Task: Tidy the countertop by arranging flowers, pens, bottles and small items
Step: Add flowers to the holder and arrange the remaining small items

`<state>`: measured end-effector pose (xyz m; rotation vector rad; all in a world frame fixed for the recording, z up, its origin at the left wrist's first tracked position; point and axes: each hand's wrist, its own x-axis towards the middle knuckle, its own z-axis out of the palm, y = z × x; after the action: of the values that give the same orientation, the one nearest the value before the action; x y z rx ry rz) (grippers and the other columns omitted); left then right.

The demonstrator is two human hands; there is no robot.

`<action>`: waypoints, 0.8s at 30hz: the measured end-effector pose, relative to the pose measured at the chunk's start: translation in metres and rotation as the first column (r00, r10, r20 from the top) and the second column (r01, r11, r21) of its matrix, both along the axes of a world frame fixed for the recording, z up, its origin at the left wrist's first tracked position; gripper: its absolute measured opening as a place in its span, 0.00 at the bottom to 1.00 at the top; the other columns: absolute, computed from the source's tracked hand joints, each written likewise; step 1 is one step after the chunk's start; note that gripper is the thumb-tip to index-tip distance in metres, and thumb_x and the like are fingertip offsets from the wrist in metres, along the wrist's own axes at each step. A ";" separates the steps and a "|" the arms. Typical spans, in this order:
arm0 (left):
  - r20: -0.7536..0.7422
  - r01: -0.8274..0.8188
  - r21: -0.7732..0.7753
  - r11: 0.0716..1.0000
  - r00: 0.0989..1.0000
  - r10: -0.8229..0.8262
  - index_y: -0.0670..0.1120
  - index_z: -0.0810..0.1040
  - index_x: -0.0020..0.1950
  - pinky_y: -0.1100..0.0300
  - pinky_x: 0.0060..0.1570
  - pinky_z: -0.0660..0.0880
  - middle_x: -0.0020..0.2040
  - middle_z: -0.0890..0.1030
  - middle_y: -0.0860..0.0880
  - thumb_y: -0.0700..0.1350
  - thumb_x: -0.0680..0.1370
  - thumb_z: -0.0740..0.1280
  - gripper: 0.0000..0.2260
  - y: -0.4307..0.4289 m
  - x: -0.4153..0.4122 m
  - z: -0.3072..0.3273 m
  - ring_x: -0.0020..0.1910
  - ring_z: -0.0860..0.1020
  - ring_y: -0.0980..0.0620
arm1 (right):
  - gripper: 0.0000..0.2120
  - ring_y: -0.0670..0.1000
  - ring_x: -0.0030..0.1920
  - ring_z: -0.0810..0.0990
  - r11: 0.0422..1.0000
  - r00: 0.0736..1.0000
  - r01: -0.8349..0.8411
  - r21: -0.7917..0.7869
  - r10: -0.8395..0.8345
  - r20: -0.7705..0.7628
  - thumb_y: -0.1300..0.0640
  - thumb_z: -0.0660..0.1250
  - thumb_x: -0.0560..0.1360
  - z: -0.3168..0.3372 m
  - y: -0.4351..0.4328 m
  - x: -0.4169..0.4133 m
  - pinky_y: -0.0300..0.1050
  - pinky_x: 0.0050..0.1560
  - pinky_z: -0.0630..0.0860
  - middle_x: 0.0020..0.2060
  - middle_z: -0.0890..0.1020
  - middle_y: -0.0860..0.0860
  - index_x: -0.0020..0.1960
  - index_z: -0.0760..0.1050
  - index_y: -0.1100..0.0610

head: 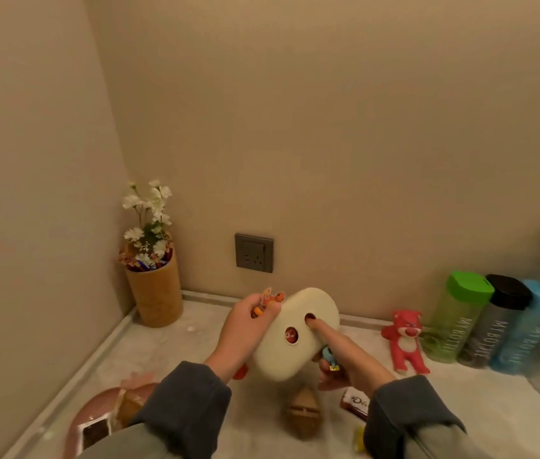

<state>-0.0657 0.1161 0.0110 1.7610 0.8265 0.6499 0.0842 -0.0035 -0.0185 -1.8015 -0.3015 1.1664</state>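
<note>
Left grip [245,329] is clamped on a small orange figurine [270,301], pinned under the thumb, and it lies against the left side of a cream oval holder [295,346] that is up off the counter [195,336] between the two hands. Right grip [344,359] has its index finger [323,329] straight, with the tip in the upper of the holder's two round holes. Its other fingers are curled round a little blue figurine [328,357] just under the holder's right end. Something red [291,335] shows inside the lower hole.

At the counter's back left corner stands a tan cylindrical vase [157,293] with white flowers [149,213]. Along the back edge to the right, a red bear toy [406,339] stands just beside three upright bottles in a row: green-lidded [457,316], black-lidded [494,323] and blue [533,329]. Near the front edge lie a pink plate [96,412], a wooden piece [303,415] and a brown chocolate bar [356,404]. A grey wall socket [254,252] sits above the back edge.
</note>
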 end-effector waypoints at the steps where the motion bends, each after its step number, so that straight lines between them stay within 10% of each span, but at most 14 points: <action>1: -0.022 0.013 -0.014 1.000 1.000 -0.013 0.51 0.80 0.49 0.47 0.46 0.81 0.46 0.83 0.50 0.55 0.77 0.68 0.08 0.010 -0.002 -0.004 0.44 0.82 0.50 | 0.29 0.49 0.27 0.73 1.000 1.000 -0.012 -0.027 0.012 -0.011 0.32 0.68 0.69 -0.002 0.009 -0.002 0.52 0.43 0.82 0.31 0.76 0.52 0.52 0.74 0.58; 5: -0.053 0.049 -0.069 0.996 0.997 -0.052 0.52 0.82 0.50 0.46 0.50 0.80 0.46 0.85 0.52 0.51 0.76 0.70 0.05 0.036 -0.006 -0.027 0.45 0.83 0.52 | 0.21 0.50 0.25 0.75 0.996 0.999 -0.018 -0.092 0.020 0.030 0.39 0.66 0.73 -0.008 0.043 -0.006 0.46 0.37 0.81 0.25 0.75 0.51 0.41 0.75 0.58; 12: -0.192 0.048 -0.045 0.998 0.980 -0.055 0.56 0.79 0.40 0.49 0.49 0.80 0.41 0.83 0.56 0.51 0.76 0.69 0.05 0.064 -0.005 -0.045 0.42 0.81 0.56 | 0.28 0.53 0.42 0.81 0.987 0.989 -0.023 -0.158 0.045 0.142 0.28 0.64 0.68 -0.019 0.062 -0.015 0.41 0.31 0.79 0.45 0.78 0.55 0.49 0.74 0.53; 18: -0.183 0.051 -0.039 0.998 0.981 -0.057 0.51 0.81 0.49 0.49 0.50 0.79 0.45 0.83 0.51 0.54 0.77 0.67 0.07 0.068 -0.004 -0.050 0.45 0.81 0.51 | 0.30 0.49 0.36 0.81 0.999 0.990 -0.029 -0.040 0.034 0.136 0.33 0.74 0.62 -0.020 0.063 -0.025 0.40 0.33 0.79 0.38 0.80 0.52 0.53 0.76 0.54; 24: -0.088 -0.006 -0.188 0.982 0.996 -0.011 0.53 0.78 0.46 0.56 0.44 0.77 0.46 0.81 0.52 0.54 0.79 0.65 0.07 0.070 -0.017 -0.053 0.46 0.79 0.54 | 0.19 0.48 0.31 0.80 0.969 0.828 -0.185 -0.167 0.245 0.505 0.40 0.76 0.60 0.012 0.083 -0.030 0.38 0.27 0.76 0.32 0.80 0.50 0.36 0.75 0.53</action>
<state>-0.0828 0.1859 -0.0417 1.6280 0.9165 0.4781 0.0543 0.0799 -0.0063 -2.2139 -0.7897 0.8264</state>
